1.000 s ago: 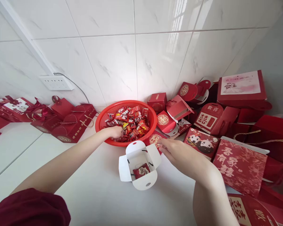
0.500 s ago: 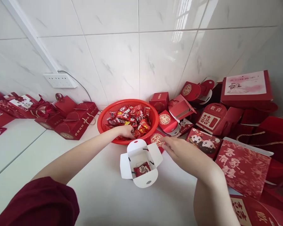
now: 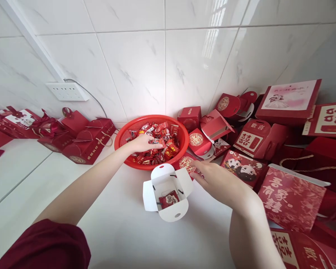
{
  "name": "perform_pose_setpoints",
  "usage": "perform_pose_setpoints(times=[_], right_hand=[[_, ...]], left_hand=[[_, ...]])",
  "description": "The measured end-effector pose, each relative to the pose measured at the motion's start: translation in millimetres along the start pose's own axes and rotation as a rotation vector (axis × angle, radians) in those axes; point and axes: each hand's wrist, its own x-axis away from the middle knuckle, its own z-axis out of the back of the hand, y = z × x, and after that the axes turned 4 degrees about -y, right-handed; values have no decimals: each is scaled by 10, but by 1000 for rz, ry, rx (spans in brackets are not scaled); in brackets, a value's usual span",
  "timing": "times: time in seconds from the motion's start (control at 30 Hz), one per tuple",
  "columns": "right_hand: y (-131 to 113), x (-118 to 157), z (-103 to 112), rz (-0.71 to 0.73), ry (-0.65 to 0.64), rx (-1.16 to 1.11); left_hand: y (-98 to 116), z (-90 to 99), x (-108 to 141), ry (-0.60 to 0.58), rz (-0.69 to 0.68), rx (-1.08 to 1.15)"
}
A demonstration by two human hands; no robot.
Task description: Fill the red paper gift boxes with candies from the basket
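Note:
My left hand [image 3: 142, 143] reaches over the red perforated basket [image 3: 120, 149], thumb and fingers closed around a small wrapped candy [image 3: 158, 141]. Many more red-wrapped candies [image 3: 149, 160] fill the basket. In front of it stands an opened gift box [image 3: 168, 215], its white inner flaps spread and black cord ends showing inside. One dark red packet with pale lettering [image 3: 169, 199] lies at the box's bottom. My right hand [image 3: 210, 175] hovers just right of this box, fingers loosely bent and apart, close to a red box with gold print [image 3: 184, 163]; no object shows in it.
Red gift boxes [image 3: 249, 138] are heaped on the right, some with rope handles [image 3: 310, 169]. More red boxes [image 3: 86, 142] line the wall at left. A power strip [image 3: 67, 91] with a grey cable is on the tiled wall [image 3: 131, 67]. The white tabletop [image 3: 114, 231] lies below.
My left hand has lifted from deep among the candies and now shows above them, a candy between its fingers. My right hand and the opened box stay nearly in place. The view has shifted slightly.

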Motion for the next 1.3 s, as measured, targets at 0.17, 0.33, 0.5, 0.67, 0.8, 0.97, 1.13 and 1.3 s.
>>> perform_pose_setpoints(times=[0.17, 0.33, 0.5, 0.67, 0.8, 0.97, 1.13, 1.3], right_hand=[[-33, -5, 17, -37, -23, -6], [-14, -14, 32, -18, -28, 2], [19, -29, 26, -57, -12, 6], [45, -58, -1, -23, 18, -8], [23, -97, 24, 22, 100, -60], [-107, -184, 24, 152, 230, -314], [-172, -256, -58, 221, 198, -498], [-86, -257, -56, 171, 321, -401]], left_hand=[[37, 57, -64, -7, 38, 165], [133, 102, -117, -185, 106, 162], [183, -197, -116, -363, 129, 35], [206, -255, -128, -318, 62, -9], [275, 75, 98, -200, 6, -29], [569, 126, 692, 218, -209, -57], [747, -45, 902, 367, -300, 74], [550, 87, 547, 583, -244, 257]])
